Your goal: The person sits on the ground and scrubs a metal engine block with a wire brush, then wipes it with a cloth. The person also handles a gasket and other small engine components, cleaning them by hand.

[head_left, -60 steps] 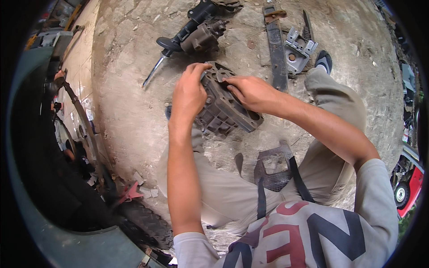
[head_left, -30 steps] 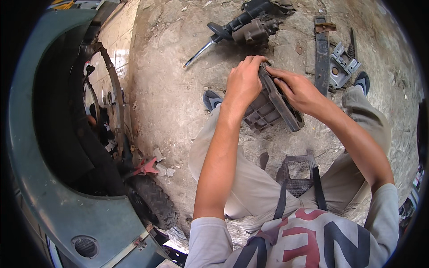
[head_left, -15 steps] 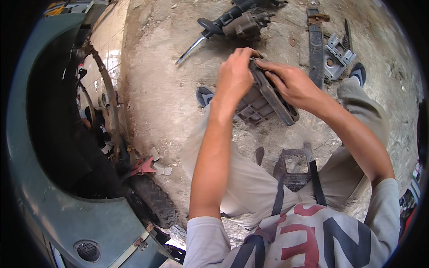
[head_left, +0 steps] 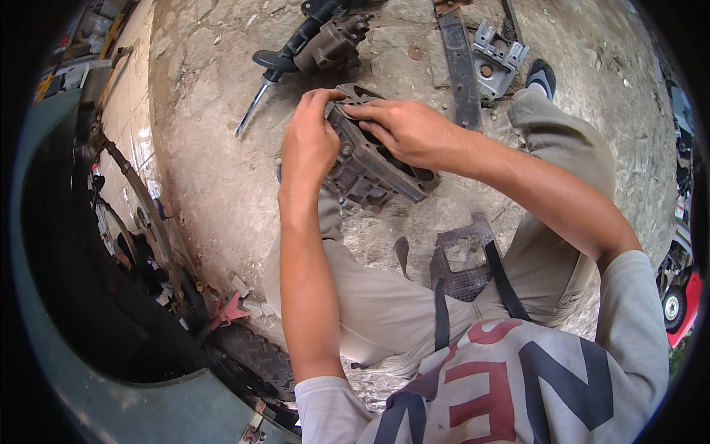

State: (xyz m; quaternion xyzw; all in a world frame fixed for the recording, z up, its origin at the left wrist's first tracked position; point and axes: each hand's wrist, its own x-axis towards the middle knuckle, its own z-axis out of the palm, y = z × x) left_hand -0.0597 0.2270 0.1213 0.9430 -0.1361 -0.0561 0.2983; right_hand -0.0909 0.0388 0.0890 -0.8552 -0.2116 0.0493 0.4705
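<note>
A dark grey cast-metal engine block (head_left: 362, 174) stands tilted on the ground between my legs, its flat upper face with large openings partly covered by my hands. My left hand (head_left: 310, 137) grips its left side, fingers bent over the upper edge. Across the upper face reaches my right hand (head_left: 407, 129), its fingers near my left fingertips and its thumb at an opening; it holds the block too. Ribs and square recesses show on the side nearest me.
Beyond the block lie a black shock absorber (head_left: 285, 55) and a brown cylindrical motor-like part (head_left: 333, 44). A dark metal bar (head_left: 458, 66) and a silver bracket (head_left: 494, 63) lie at far right. A green vehicle fender (head_left: 140, 407) curves along the left, with a tyre (head_left: 255, 359) beside it.
The view has swung, so the ground parts sit further left and higher in the picture. The block has tipped, showing more of its upper face. Both hands stay on it.
</note>
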